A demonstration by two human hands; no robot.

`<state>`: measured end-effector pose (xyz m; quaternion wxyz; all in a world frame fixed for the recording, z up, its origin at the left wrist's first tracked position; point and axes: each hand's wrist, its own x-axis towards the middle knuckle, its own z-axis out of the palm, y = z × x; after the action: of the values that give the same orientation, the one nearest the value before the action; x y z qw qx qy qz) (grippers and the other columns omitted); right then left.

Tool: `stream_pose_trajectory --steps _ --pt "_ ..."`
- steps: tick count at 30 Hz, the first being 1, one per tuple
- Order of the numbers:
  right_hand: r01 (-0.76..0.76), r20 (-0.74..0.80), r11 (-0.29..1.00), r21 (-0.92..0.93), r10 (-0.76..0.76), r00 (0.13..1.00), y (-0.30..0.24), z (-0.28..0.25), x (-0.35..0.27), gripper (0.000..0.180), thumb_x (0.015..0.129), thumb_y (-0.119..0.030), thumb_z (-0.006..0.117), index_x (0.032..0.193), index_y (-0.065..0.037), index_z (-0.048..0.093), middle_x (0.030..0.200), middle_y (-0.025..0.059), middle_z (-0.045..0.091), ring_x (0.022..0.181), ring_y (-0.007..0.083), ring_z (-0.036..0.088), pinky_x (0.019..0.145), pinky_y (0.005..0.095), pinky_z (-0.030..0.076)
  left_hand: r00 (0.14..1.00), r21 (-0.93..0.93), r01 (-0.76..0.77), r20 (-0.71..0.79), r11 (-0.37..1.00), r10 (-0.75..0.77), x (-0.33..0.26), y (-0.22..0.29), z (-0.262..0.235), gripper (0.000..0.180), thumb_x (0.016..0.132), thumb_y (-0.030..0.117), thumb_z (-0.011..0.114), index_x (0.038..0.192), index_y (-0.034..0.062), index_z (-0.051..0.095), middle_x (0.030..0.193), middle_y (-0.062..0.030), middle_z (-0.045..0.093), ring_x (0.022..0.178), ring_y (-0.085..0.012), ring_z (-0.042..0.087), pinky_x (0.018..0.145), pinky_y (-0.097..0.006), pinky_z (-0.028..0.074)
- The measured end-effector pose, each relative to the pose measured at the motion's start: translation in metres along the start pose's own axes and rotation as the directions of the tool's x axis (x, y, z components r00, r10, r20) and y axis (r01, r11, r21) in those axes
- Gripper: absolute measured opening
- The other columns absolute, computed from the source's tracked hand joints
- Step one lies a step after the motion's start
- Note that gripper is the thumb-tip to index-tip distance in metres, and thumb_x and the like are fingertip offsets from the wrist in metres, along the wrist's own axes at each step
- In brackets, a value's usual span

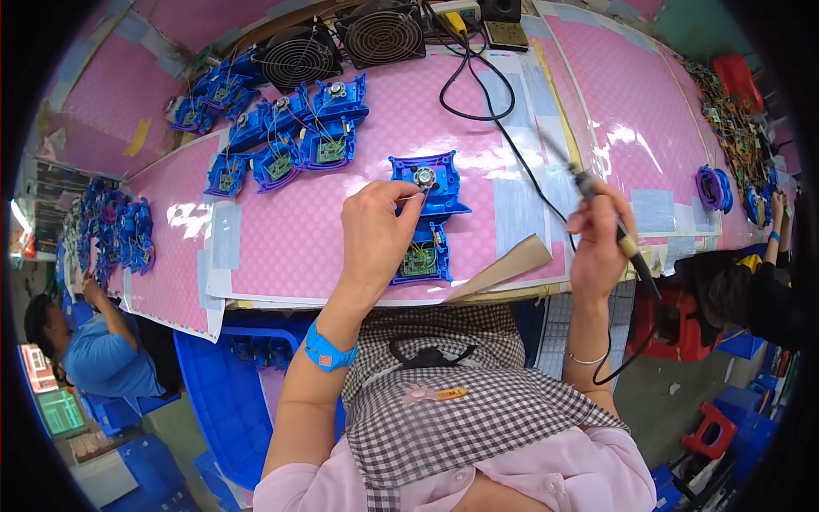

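My left hand (374,235) is closed in a pinch at a blue plastic housing (448,198), beside the round metal speaker (424,177) set in it. A thin, light strand like a wire shows at the fingertips, partly hidden by them. Just below, the housing's other half holds a green circuit board (418,261). In my right hand (602,243) is a soldering iron (585,183), held like a pen to the right of the housing. Its tip points up and left, blurred and apart from the work.
Several blue housings (328,149) with boards and wires stand at the back left, before two black fans (382,38). A black cord (520,154) crosses the pink-covered table. A brown cardboard strip (503,269) lies at the front edge. Other people work at both sides.
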<state>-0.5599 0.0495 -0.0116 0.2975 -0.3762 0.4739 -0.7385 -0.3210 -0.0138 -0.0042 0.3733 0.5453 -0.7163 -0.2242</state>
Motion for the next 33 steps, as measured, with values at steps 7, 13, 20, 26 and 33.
stream_pose_trajectory --steps 7,13,20,26,33 --pt "0.312 -0.473 0.950 -0.028 -0.287 0.833 -0.026 -0.082 0.056 0.025 0.098 -0.025 0.052 0.111 -0.005 0.057 0.062 -0.0010 0.051 0.046 0.0070 0.041 0.040 0.0216 0.032 0.999 0.021 -0.041 0.009 0.999 0.040 -0.004 -0.001 0.013 0.012 0.078 0.011 0.069 0.082 -0.0004 0.070 0.076 -0.0148 0.068 0.070 -0.0267 0.066 0.064 -0.033 0.050" --pt "0.349 -0.650 0.689 -0.635 -0.721 0.240 -0.025 -0.204 0.142 0.023 0.089 -0.017 0.060 0.108 -0.004 0.057 0.093 0.0085 0.064 0.078 0.0192 0.060 0.072 0.0291 0.048 0.994 0.127 -0.079 -0.065 0.989 0.088 -0.019 0.019 -0.008 0.014 0.080 0.009 0.069 0.088 -0.0018 0.068 0.078 -0.0098 0.067 0.074 -0.0174 0.062 0.064 -0.028 0.047" --pt "0.062 -0.219 0.292 -0.954 -0.824 0.522 0.048 -0.329 0.228 0.024 0.082 -0.016 0.061 0.104 -0.008 0.063 0.090 0.0163 0.065 0.075 0.0286 0.062 0.067 0.0416 0.049 0.960 0.241 -0.231 0.216 0.943 0.180 -0.025 0.044 0.004 0.031 0.078 0.028 0.074 0.087 0.0004 0.064 0.065 -0.0147 0.059 0.058 -0.0305 0.057 0.054 -0.039 0.044" --pt "0.041 -0.160 0.237 -0.971 -0.763 0.626 0.053 -0.330 0.221 0.020 0.076 -0.013 0.065 0.095 -0.009 0.068 0.084 0.0136 0.069 0.076 0.0308 0.065 0.067 0.0406 0.051 0.936 0.475 -0.209 0.351 0.855 0.034 -0.015 0.041 0.002 0.013 0.080 0.014 0.059 0.085 0.0016 0.060 0.080 -0.0167 0.066 0.073 -0.0281 0.067 0.058 -0.039 0.055" --pt "-0.344 -0.297 0.068 -0.936 -0.676 0.675 0.089 -0.364 0.271 0.030 0.070 -0.025 0.075 0.097 -0.014 0.066 0.086 0.0126 0.071 0.077 0.0340 0.067 0.067 0.0432 0.051 0.974 0.456 -0.138 0.225 0.879 0.036 -0.037 0.006 -0.018 0.009 0.075 0.009 0.058 0.077 0.0026 0.064 0.083 -0.0186 0.065 0.073 -0.0309 0.067 0.060 -0.040 0.054"
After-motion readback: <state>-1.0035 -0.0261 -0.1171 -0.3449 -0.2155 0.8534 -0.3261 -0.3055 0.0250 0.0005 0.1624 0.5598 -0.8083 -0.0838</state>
